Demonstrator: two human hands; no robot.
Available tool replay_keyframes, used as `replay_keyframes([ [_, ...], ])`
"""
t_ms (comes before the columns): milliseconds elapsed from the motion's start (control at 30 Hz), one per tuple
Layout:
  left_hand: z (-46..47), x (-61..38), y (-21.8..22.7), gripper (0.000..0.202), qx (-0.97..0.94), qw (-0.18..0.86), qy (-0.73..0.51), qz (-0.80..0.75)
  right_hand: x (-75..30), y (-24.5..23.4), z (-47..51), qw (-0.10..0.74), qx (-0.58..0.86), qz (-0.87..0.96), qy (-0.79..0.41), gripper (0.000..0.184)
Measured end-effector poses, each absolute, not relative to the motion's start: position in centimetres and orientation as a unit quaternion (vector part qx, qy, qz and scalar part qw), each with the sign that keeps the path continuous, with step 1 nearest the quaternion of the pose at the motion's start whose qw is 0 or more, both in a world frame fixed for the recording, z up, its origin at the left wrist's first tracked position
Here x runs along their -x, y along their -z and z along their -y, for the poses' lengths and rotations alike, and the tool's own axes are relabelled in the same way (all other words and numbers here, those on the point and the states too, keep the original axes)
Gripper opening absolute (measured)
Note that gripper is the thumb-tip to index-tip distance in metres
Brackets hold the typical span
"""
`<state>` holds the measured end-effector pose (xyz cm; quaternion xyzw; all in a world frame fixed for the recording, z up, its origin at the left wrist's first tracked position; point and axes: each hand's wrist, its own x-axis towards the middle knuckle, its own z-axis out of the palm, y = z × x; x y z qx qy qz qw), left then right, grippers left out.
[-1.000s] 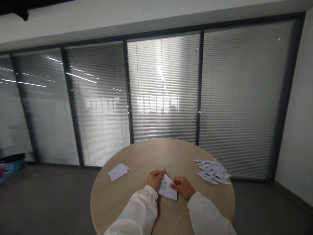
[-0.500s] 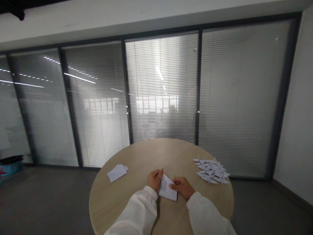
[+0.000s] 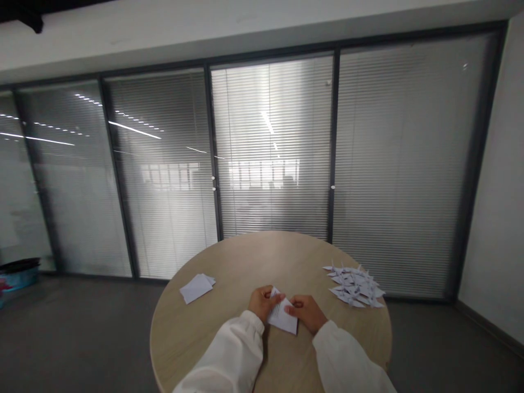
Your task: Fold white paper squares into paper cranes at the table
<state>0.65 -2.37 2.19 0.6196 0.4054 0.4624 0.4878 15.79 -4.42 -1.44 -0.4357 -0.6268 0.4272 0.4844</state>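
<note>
A folded sheet of white printed paper [image 3: 283, 318] lies on the round wooden table [image 3: 196, 338], near the edge closest to me. My left hand [image 3: 264, 303] pinches its upper corner, with the fingers reaching over the fold. My right hand [image 3: 306, 313] presses on the paper's right side, its fingertips on the edge. Both white sleeves run towards me from the wrists. The hands hide part of the sheet.
Left of my hands lies a small stack of white paper [image 3: 195, 288]. To the right, a loose pile of folded paper cranes [image 3: 354, 286] covers part of the table. Glass partitions with blinds stand behind the table, and a blue bin [image 3: 18, 277] sits on the grey floor.
My left hand has moved right and now covers the paper's upper corner. The sheet's top point looks folded down and shorter. The right hand has barely moved.
</note>
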Motion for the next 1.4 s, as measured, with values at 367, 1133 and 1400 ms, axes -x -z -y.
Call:
replay_keyframes([
  [367,1.8,-0.4,-1.6,0.033,-0.645,0.467,-0.448,-0.408,-15.6,1.1,4.8,0.489,0.460,0.636,-0.379,0.030],
  [1133,1.1,-0.2,-0.9,0.038,-0.676,0.389,-0.425,-0.459,-16.0,1.7,4.3,0.489,0.463,0.684,-0.281,0.031],
  [1400,1.3,-0.4,-1.1,0.038,-0.644,0.431,-0.455,-0.439,-16.0,1.4,4.6,0.476,0.476,0.684,-0.281,0.031],
])
